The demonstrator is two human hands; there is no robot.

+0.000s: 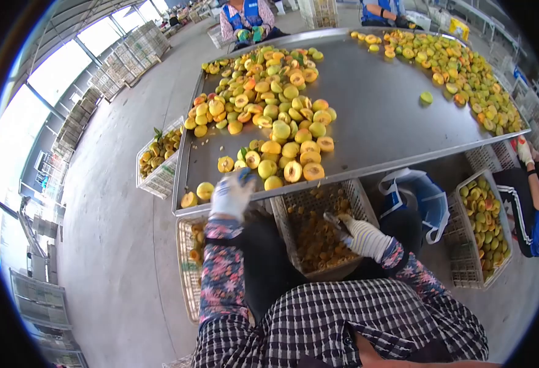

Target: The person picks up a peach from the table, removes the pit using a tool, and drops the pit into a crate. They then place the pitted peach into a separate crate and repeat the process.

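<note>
My left hand (231,195), in a white glove with blue at the fingertips, is at the near edge of the metal table (367,110). It is smeared by motion, so its fingers do not show clearly. Yellow peach halves (292,172) and whole fruit lie just beyond it. My right hand (368,238), in a striped white glove, is closed around a metal hand tool (337,224) whose exact kind I cannot make out. That hand is over a plastic crate (280,224) between my knees, which holds brown peach pits (321,242).
A crate of fruit (490,230) stands right, beside a blue-and-white bag (425,205). Another crate (159,175) sits left of the table, and one (186,270) by my left leg. Co-workers (248,21) sit across and at right. More fruit (465,73) covers the table's right.
</note>
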